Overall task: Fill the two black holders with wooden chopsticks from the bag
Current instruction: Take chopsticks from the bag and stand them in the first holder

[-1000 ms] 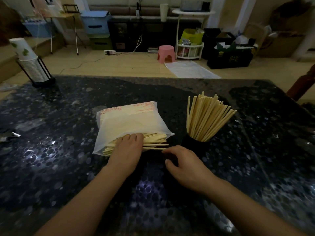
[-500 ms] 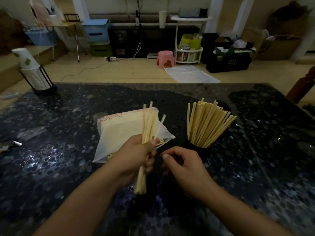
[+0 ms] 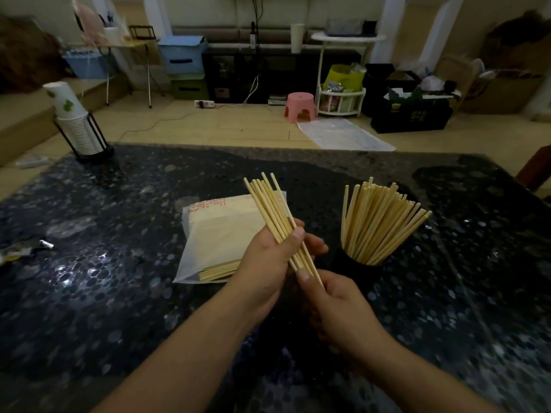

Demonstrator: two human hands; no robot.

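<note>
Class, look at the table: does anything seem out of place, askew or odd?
Two things. The chopsticks in the black holder fan out and lean right instead of standing straight. At the table's left edge lies a crumpled wrapper scrap, apart from the bag. Only one holder is visible.

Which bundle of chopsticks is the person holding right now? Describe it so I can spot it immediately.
On the dark speckled table, between the white bag and the full black holder, both hands meet. The held bundle is gripped by the left hand and right hand, tilted in the air, unlike the bagged or standing ones.
</note>
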